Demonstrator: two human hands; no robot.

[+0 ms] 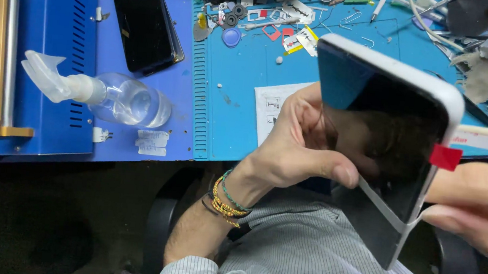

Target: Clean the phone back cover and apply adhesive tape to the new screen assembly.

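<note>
The left hand (296,148) clenched its grip on the white-edged phone (384,132); the right hand (479,207) pinched the film strip (391,214) just below it.

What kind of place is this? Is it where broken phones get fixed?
Probably, yes: it looks like a phone repair bench. The left hand holds a phone, another phone lies on the blue machine, and small parts litter the blue mat.

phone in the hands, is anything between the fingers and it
Nothing visible. The left hand grips the phone directly at its edge, and the right hand pinches the clear film peeling off its screen.
</note>
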